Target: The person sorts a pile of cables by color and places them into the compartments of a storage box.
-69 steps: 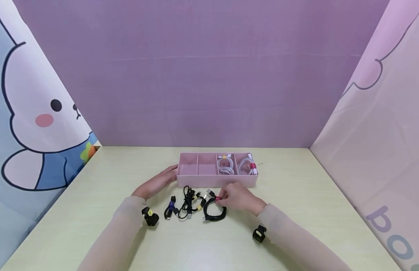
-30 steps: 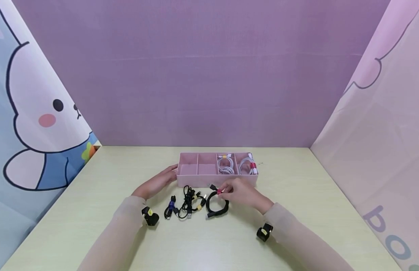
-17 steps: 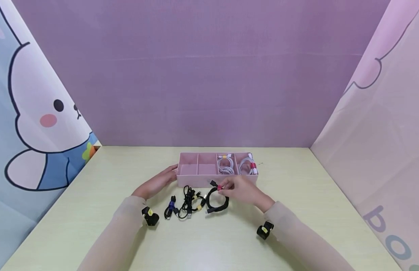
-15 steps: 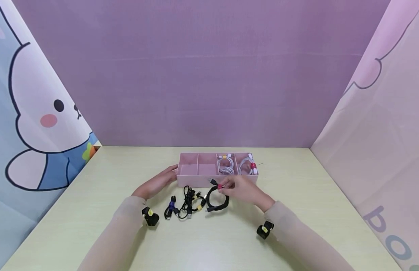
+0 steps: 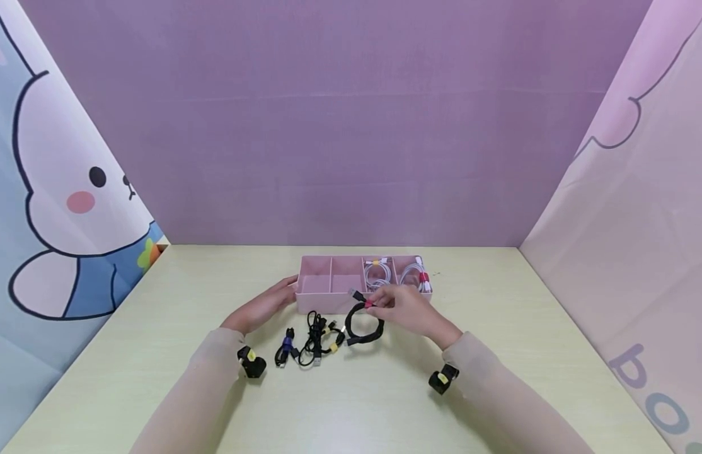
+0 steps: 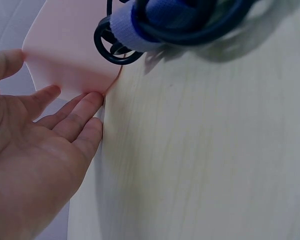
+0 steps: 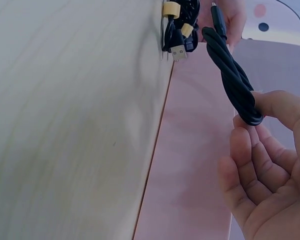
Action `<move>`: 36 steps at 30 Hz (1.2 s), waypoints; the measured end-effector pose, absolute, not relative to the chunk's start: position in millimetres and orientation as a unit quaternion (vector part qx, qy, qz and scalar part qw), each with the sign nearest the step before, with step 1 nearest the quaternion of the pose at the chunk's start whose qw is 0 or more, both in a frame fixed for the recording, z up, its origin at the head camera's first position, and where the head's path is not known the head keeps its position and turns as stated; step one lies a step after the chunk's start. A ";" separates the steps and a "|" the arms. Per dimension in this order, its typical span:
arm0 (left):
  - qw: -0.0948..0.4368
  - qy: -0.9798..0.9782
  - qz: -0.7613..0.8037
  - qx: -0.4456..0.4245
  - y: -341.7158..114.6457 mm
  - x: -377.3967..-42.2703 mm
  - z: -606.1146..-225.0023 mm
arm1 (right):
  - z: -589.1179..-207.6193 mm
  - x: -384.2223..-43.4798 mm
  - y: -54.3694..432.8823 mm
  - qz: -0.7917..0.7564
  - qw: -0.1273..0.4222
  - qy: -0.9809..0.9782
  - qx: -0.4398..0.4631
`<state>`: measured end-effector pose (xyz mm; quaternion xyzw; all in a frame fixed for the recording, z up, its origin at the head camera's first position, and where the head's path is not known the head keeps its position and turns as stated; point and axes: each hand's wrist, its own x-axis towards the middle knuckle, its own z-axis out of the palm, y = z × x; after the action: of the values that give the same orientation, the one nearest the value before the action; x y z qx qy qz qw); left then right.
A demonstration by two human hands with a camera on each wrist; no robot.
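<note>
My right hand (image 5: 408, 309) pinches a coiled black USB cable (image 5: 365, 341) by its red tie, between thumb and fingers. The coil hangs in front of the pink box (image 5: 328, 305), its USB plug pointing up and left. Seen from the right wrist, the twisted black strands (image 7: 232, 80) stick out past the thumb. With fingers extended, my left hand (image 5: 264, 307) touches the left end of the box; in the left wrist view its fingertips lie along the box wall (image 6: 72, 42) close to the tabletop. The box has several compartments, the two left ones bare.
White cables fill the two right compartments, one with a yellow tie (image 5: 376, 263), one with a red tie (image 5: 424, 277). On the table (image 5: 339, 410) before the box lie a black cable with a purple tie (image 5: 287, 344) and black cables (image 5: 314, 343) with yellow ties.
The right hand has lifted the coiled black cable with the red tie from the table, up and toward the box. My left hand stays at the box's left end.
</note>
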<state>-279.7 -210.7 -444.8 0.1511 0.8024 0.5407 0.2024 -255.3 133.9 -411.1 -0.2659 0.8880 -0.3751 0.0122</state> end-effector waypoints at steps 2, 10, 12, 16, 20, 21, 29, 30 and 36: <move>0.202 0.802 0.541 0.152 -210.8 -279.3 -444.7 | -410.2 -255.7 133.7 -0.374 0.013 0.889 -0.264; 0.200 0.799 0.546 0.154 -210.2 -279.7 -444.6 | -405.5 -258.3 132.1 -0.385 -0.003 0.886 -0.261; 0.201 0.800 0.544 0.151 -210.1 -279.6 -444.1 | -404.1 -259.2 131.7 -0.388 -0.009 0.884 -0.260; 0.203 0.804 0.540 0.146 -210.7 -279.3 -443.9 | -401.7 -260.3 131.1 -0.394 -0.012 0.881 -0.261; 0.204 0.805 0.538 0.143 -210.7 -279.3 -444.0 | -397.9 -261.9 129.9 -0.400 -0.015 0.879 -0.259; 0.205 0.805 0.538 0.143 -210.6 -279.4 -443.8 | -396.8 -262.7 129.3 -0.402 -0.016 0.879 -0.257; 0.204 0.802 0.542 0.146 -209.1 -279.1 -442.9 | -391.9 -268.4 126.6 -0.401 -0.029 0.881 -0.251; 0.204 0.802 0.542 0.147 -209.0 -278.9 -442.8 | -392.0 -269.2 126.5 -0.399 -0.030 0.882 -0.249; 0.203 0.800 0.545 0.147 -208.1 -278.3 -442.6 | -391.7 -273.9 124.9 -0.392 -0.035 0.886 -0.244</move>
<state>-278.3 -208.1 -442.6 0.1467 0.8004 0.5445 0.2033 -273.9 124.9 -391.7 -0.2438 0.8862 -0.3925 -0.0348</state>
